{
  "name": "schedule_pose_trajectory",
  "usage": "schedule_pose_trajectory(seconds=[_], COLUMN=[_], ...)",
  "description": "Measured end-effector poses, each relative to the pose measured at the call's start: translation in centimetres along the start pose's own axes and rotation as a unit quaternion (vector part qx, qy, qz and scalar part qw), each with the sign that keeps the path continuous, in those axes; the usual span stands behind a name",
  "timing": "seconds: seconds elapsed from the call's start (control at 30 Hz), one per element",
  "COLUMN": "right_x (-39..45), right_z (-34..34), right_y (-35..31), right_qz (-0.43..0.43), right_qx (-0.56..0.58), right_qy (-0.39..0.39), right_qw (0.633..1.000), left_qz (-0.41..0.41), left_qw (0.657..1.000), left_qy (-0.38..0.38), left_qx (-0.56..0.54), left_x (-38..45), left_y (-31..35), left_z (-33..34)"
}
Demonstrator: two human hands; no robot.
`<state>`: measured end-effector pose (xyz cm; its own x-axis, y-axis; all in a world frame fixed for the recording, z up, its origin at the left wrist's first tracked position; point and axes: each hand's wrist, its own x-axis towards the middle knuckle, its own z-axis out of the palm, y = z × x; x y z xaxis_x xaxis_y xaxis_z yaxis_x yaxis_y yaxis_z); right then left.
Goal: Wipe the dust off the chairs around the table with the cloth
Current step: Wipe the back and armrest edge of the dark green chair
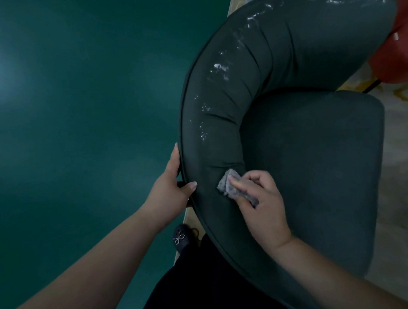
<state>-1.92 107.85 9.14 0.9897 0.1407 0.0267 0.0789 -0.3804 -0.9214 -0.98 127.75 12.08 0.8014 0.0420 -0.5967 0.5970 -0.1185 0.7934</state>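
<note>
A dark green padded chair [305, 148] with a curved backrest fills the right half of the view, seen from above. White dust specks [219, 68] streak the top of the backrest from its middle toward the far end. My right hand [261, 203] presses a small folded grey cloth [233, 184] against the inner side of the backrest near its close end. My left hand [176, 180] grips the outer rim of the backrest, thumb on top and fingers behind it.
A teal floor [76, 114] spreads to the left. A pale patterned rug [405, 189] lies under the chair at right. A red chair [401, 34] stands at the top right, close to the green backrest. My dark shoe [180, 238] shows below the chair.
</note>
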Motion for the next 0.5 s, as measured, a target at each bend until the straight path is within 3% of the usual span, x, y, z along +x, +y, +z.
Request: schedule_pose_trajectory(seconds=[0.2, 0.3, 0.5], right_x=[4.5, 3.0, 0.6], right_z=[1.8, 1.3, 0.2], right_y=[-0.3, -0.2, -1.7], right_qz=[0.021, -0.017, -0.16], right_qx=[0.005, -0.036, -0.142], right_qy=[0.036, 0.038, -0.1], right_qw=[0.999, 0.999, 0.972], left_qz=[-0.001, 0.005, 0.009], left_qw=[1.0, 0.999, 0.997], left_qy=[0.016, 0.01, -0.07], left_qx=[0.019, 0.03, 0.035], left_x=[0.1, 0.0, -1.0], left_y=[-0.2, -0.3, -1.6], left_z=[0.1, -0.2, -0.6])
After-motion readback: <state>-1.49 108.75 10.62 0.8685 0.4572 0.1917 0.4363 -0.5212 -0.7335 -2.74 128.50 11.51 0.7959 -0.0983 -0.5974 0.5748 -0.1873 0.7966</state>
